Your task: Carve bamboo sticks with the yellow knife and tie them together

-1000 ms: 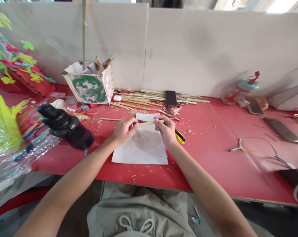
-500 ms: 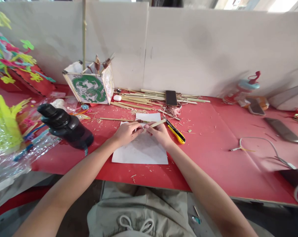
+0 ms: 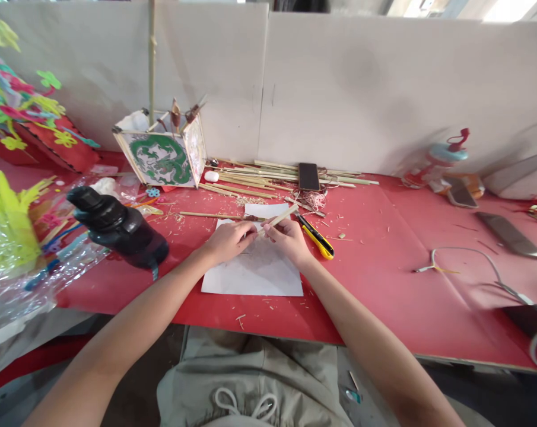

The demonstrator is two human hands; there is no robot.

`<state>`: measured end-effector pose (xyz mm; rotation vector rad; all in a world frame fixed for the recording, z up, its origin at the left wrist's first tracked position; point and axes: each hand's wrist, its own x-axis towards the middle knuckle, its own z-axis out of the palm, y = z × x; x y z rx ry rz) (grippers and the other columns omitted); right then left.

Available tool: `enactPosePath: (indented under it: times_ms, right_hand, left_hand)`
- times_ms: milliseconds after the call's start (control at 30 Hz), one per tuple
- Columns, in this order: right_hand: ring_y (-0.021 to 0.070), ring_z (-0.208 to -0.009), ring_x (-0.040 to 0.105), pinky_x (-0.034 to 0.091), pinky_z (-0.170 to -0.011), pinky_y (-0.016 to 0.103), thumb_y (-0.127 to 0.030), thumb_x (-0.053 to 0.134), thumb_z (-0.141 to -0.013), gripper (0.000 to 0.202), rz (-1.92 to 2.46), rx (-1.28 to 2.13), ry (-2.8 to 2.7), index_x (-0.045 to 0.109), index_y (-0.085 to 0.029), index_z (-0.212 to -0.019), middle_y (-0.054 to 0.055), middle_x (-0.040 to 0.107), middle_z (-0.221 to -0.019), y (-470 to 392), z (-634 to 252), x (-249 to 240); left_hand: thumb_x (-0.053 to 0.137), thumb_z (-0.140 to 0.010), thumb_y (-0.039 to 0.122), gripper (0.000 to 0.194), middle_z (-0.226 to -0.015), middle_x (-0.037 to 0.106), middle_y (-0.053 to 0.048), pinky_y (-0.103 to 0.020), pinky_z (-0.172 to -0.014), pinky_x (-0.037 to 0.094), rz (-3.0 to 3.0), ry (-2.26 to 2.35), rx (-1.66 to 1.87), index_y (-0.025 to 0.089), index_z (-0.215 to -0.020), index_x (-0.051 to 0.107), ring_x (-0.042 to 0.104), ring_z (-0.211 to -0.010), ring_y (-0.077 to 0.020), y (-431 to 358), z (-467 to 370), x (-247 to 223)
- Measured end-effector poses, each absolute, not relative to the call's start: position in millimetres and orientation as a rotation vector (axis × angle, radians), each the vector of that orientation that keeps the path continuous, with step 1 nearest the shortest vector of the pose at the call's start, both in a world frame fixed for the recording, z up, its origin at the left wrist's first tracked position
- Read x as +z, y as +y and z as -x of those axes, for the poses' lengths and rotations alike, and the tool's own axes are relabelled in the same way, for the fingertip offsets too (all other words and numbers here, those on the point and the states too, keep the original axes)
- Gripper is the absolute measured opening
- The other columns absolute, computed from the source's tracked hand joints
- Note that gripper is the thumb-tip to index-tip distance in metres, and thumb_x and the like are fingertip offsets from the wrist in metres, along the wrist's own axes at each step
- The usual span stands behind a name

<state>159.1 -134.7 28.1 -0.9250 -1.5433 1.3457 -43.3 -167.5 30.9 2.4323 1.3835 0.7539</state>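
Observation:
A pale flat bamboo strip (image 3: 282, 216) slants up to the right over a white sheet of paper (image 3: 254, 276). My right hand (image 3: 289, 240) is closed around it, thumb and fingers pinching its lower part. At the strip's lower end my left hand (image 3: 229, 240) is closed in a pinch, its fingertips meeting the strip. Exactly what lies between the left fingertips is partly hidden. A thin stick with a brown wrapped end (image 3: 215, 215) lies just beyond my left hand. Right of my right hand rests a yellow and black utility knife (image 3: 317, 236).
Bamboo sticks (image 3: 245, 181), a phone (image 3: 310, 177) and tangled string (image 3: 310, 200) lie along the back. A dark bottle (image 3: 119, 228) and a dragon-pictured lantern frame (image 3: 161, 159) stand left. A white cable (image 3: 468, 252) lies right on the red table (image 3: 375, 284).
The bamboo strip's far end has swung up and slightly left, so it stands steeper. My right hand has turned a little with it; my left hand has barely moved.

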Motion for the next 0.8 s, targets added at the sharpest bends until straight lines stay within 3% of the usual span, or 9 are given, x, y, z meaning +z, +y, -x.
enactPosePath:
  times_ms: [267, 500, 800]
  right_hand:
    - [0.0129, -0.058, 0.051, 0.040, -0.056, 0.026, -0.053, 0.068, -0.083, 0.037, 1.004, 1.200, -1.522, 0.070, -0.015, -0.084, 0.002, 0.063, -0.066, -133.1, -163.4, 24.4]
    - [0.0160, -0.058, 0.056, 0.034, -0.057, 0.027, -0.032, 0.059, -0.088, 0.023, 1.286, 0.691, -1.972, 0.073, -0.016, -0.079, 0.004, 0.066, -0.064, -136.9, -165.2, 23.1]
    - [0.0152, -0.056, 0.055, 0.031, -0.056, 0.027, -0.025, 0.056, -0.091, 0.024, 1.148, 0.663, -2.269, 0.069, -0.018, -0.072, 0.005, 0.068, -0.065, -147.5, -158.7, 31.6]
  left_hand:
    - [0.048, -0.103, 0.035, 0.022, -0.087, 0.073, -0.004, -0.029, -0.064, 0.042, -2.430, 1.433, 0.694, 0.021, -0.099, 0.066, 0.069, -0.079, -0.0196, -167.3, 43.6, 30.8]
    - [0.064, -0.092, 0.029, 0.008, -0.082, 0.073, -0.001, -0.029, -0.062, 0.039, -2.400, 1.486, 0.595, 0.024, -0.094, 0.070, 0.068, -0.074, -0.0192, -165.5, 43.6, 27.8]
    - [0.064, -0.092, 0.033, 0.011, -0.080, 0.072, -0.001, -0.029, -0.060, 0.038, -2.375, 1.499, 0.547, 0.024, -0.094, 0.070, 0.067, -0.075, -0.0203, -164.2, 43.7, 29.0]
